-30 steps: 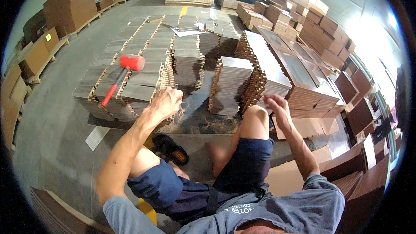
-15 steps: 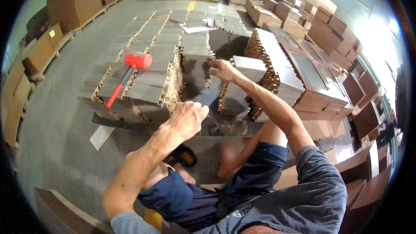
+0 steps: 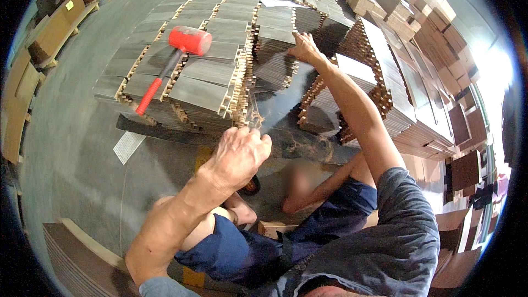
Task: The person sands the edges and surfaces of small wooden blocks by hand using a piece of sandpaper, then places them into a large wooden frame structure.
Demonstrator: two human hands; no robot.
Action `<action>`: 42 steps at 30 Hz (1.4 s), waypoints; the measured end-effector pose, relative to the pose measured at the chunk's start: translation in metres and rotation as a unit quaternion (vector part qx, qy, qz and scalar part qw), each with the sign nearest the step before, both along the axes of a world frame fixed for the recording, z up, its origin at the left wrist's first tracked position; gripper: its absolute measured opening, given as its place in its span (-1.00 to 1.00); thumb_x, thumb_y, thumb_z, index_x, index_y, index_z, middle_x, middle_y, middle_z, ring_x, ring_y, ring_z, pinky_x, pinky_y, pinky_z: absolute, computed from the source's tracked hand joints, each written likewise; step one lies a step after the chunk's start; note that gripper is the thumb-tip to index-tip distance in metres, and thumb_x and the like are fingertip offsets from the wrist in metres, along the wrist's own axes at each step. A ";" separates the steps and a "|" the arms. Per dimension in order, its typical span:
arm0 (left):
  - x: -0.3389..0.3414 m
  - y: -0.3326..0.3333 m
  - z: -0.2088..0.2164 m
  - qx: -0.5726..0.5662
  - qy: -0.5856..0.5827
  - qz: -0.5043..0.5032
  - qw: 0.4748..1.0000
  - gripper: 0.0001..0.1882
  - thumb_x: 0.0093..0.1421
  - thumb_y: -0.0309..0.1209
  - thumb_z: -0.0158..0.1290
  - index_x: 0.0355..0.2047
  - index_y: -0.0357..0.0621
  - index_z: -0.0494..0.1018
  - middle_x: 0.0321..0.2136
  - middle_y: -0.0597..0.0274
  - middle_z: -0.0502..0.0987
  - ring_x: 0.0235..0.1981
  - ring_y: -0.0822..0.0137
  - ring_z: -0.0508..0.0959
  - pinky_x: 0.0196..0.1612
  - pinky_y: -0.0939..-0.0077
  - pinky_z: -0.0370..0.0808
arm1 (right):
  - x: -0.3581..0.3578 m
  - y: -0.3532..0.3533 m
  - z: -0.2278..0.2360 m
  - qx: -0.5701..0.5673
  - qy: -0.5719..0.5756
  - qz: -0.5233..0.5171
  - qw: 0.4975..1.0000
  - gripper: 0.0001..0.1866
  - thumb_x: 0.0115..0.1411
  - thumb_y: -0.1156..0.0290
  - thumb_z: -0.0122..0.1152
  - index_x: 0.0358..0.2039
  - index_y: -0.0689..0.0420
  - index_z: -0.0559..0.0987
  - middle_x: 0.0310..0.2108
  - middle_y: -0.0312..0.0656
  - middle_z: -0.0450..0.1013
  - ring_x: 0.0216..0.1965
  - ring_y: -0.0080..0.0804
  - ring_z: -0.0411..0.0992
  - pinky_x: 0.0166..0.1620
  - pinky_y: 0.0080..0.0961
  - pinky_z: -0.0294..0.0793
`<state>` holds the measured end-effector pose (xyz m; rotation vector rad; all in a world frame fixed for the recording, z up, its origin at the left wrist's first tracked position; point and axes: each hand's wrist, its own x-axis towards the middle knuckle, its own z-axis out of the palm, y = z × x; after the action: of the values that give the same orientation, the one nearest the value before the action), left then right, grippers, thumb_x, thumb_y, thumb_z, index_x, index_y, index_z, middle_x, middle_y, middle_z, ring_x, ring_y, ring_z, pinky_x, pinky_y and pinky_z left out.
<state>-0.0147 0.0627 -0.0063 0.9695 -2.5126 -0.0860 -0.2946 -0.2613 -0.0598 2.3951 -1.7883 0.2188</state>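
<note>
- Board stack point(image 3: 270, 61) stands right of the red mallet point(image 3: 190, 41), among other stacks point(image 3: 206, 85).
- Right hand point(image 3: 306, 49) is loosely open at its right edge; contact unclear.
- Left hand point(image 3: 239, 154) is curled closed; I cannot tell whether it holds anything.

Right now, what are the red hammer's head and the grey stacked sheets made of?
The red hammer head looks like rubber or plastic, smooth and bright with greyish smudges. The grey stacked sheets could be cardboard or fibreboard: smooth faces, but tan, notched edges.
</note>
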 end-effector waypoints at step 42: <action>-0.026 -0.062 0.009 0.012 0.220 0.087 0.971 -0.92 0.11 -0.56 0.12 -0.36 -0.29 0.53 -0.45 0.01 0.55 -0.42 0.06 0.57 -0.33 0.31 0.48 | 0.002 0.267 -0.001 0.555 -0.737 0.010 0.386 -0.24 0.29 -0.30 -0.30 0.18 0.09 0.35 -0.17 0.16 0.53 -0.45 -0.22 0.52 -0.38 -0.41 0.47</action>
<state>-0.0403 0.0008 0.0025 1.0438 -2.0196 -0.2487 -0.2926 0.0055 -0.0608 2.9914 -3.1406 2.8464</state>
